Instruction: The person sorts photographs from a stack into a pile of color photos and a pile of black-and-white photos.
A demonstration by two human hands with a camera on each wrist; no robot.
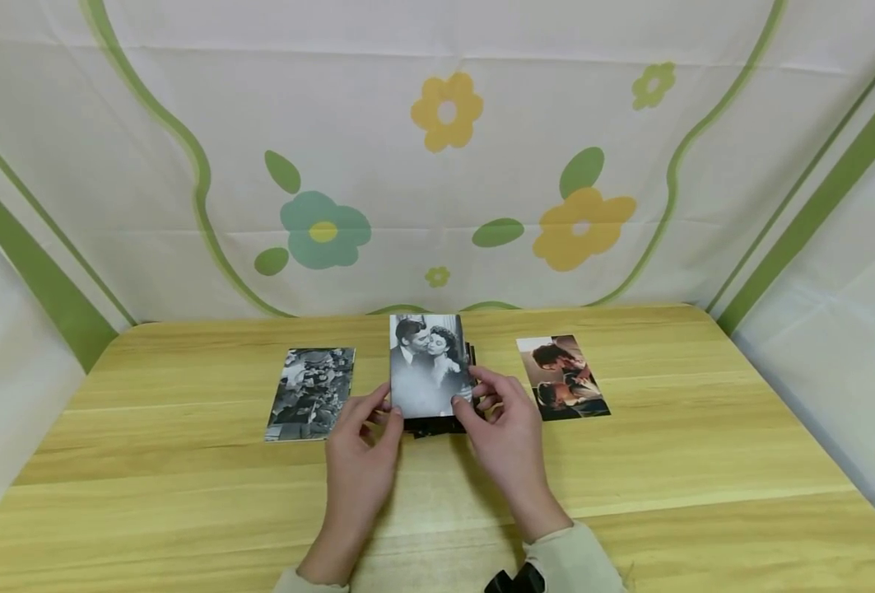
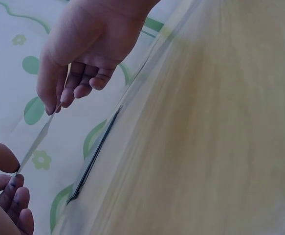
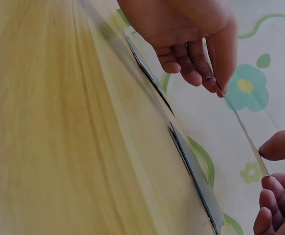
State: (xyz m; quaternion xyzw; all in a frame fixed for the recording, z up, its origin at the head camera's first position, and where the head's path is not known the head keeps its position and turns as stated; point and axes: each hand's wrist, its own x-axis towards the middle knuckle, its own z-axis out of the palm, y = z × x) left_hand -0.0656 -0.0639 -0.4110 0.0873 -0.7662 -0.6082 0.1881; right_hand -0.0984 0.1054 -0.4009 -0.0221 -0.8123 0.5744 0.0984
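Note:
A black-and-white photo card (image 1: 428, 375) of a couple is held up between both hands at the middle of the table. My left hand (image 1: 363, 441) pinches its lower left corner, and my right hand (image 1: 505, 432) pinches the lower right side. Both wrist views show the card (image 3: 245, 129) almost edge-on, raised above the tabletop. Behind and below it lies a stack of dark cards (image 1: 437, 427), mostly hidden by the raised card. Left of the hands a black-and-white photo card (image 1: 311, 395) of a crowd lies flat. On the right lies a colour photo card (image 1: 565, 380) of two people.
The cards lie on a light wooden table (image 1: 185, 494). A white cloth (image 1: 378, 148) with printed flowers hangs along its far edge, and white panels stand at both sides. A black object (image 1: 514, 579) shows beside the right sleeve (image 1: 574, 560).

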